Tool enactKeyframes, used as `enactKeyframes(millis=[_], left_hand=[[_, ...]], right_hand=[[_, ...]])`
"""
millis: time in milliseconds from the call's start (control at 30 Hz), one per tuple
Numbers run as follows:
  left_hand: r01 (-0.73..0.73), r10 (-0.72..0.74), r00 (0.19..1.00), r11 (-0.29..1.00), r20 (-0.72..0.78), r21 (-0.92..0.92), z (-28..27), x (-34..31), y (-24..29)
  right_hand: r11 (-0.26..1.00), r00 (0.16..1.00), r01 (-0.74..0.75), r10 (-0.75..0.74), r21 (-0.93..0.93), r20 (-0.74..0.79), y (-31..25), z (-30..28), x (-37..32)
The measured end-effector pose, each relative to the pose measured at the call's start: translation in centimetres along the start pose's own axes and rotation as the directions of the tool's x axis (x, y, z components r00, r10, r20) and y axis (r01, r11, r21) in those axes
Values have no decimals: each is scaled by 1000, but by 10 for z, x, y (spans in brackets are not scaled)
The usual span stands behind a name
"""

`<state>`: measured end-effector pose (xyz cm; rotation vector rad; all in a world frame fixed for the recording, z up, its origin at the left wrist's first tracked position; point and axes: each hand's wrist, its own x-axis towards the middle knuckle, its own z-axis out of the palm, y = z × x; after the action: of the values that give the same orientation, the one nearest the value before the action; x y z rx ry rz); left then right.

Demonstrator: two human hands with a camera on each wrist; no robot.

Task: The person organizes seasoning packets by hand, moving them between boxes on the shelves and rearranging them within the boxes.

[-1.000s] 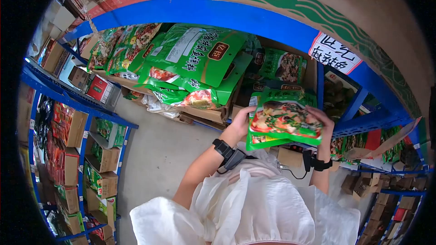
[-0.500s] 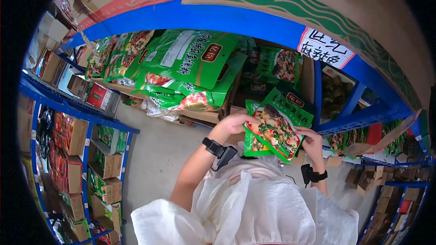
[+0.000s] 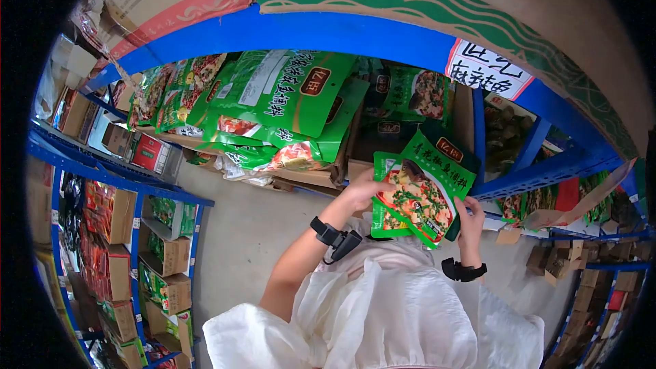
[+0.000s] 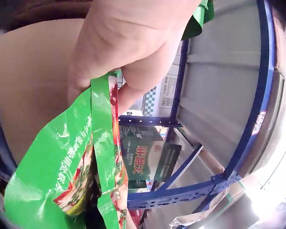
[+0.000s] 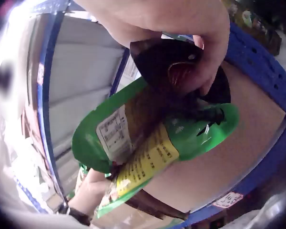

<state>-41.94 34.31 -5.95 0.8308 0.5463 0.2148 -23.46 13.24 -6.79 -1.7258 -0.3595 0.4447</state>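
In the head view, a green seasoning packet (image 3: pixel 434 188) with a picture of a fish dish is held in front of the body, tilted. A second green packet (image 3: pixel 388 224) sticks out behind its left side, and a dark packet edge (image 3: pixel 456 149) shows behind its top. My left hand (image 3: pixel 364 193) pinches the packets at their left side; in the left wrist view, green packet edges (image 4: pixel 101 124) run down from its fingers. At the right side, my right hand (image 3: pixel 470 224) pinches the packets; in the right wrist view its fingers grip a dark, reddish-marked portion (image 5: pixel 157 59).
An open carton ahead holds several large green packets (image 3: pixel 273 102), with smaller packets (image 3: pixel 420 92) to their right. A blue shelf beam (image 3: pixel 342 31) with a handwritten sign (image 3: pixel 488 68) crosses above. More stocked shelves (image 3: pixel 130 260) stand at left, beyond the grey floor (image 3: pixel 239 232).
The front packet has turned from lying nearly level over the other to a tilt, so the packets now fan apart. Both hands keep hold; the right hand has shifted slightly lower and left.
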Motion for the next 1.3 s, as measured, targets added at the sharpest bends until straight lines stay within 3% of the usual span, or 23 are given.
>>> enactKeyframes(millis=[100,200,233,333,400,500,600,633,700,767,800,933,1033,1067,1167,1300], left_hand=[[-47,48,999,998,-13,37,2,-1,-7],[-38,39,999,991,-9,128,5,-3,-12],[-25,26,1000,986,-8,162,5,-2,-13],[187,-211,972,960,-100,-209,3,6,-20],[216,-230,969,964,-83,-154,0,9,-25],[242,-257,962,959,-92,-147,2,4,-21],[267,-286,949,952,-131,-148,4,-7,-2],[279,-299,943,949,-145,-145,4,-10,3],[192,-204,966,978,-162,-85,6,-13,8],[86,-88,976,996,-199,-19,7,-17,13],[2,-8,989,999,-148,-43,3,-17,14],[-102,71,987,969,-141,-225,9,-20,36],[-133,87,985,933,-150,-333,7,-11,44],[-117,53,982,925,-181,-361,12,-12,49],[-164,130,986,887,-108,-432,11,-6,45],[-128,119,991,808,-54,-576,10,0,45]], right_hand=[[997,988,-78,77,8,133,-19,6,-3],[999,994,10,-14,36,113,1,13,2],[996,993,-51,42,75,114,0,14,2],[964,978,-182,157,192,139,-9,16,-3],[941,973,-201,160,271,167,-17,17,-8],[964,983,-127,91,233,159,-8,10,-8],[996,979,18,-36,93,200,-30,-3,-7],[995,975,95,-87,-31,204,-35,-8,-6],[931,956,243,-183,-271,228,-48,-17,-5],[921,935,326,-280,-214,216,-68,-20,-11],[920,923,359,-324,-160,206,-85,-23,-14],[873,874,464,-423,-149,239,-127,-48,-27],[740,853,521,-443,-426,274,-149,-57,-36],[756,876,483,-416,-441,245,-153,-59,-36],[858,890,455,-430,-240,150,-158,-52,-38],[885,897,433,-441,-170,-11,-151,-49,-40]])
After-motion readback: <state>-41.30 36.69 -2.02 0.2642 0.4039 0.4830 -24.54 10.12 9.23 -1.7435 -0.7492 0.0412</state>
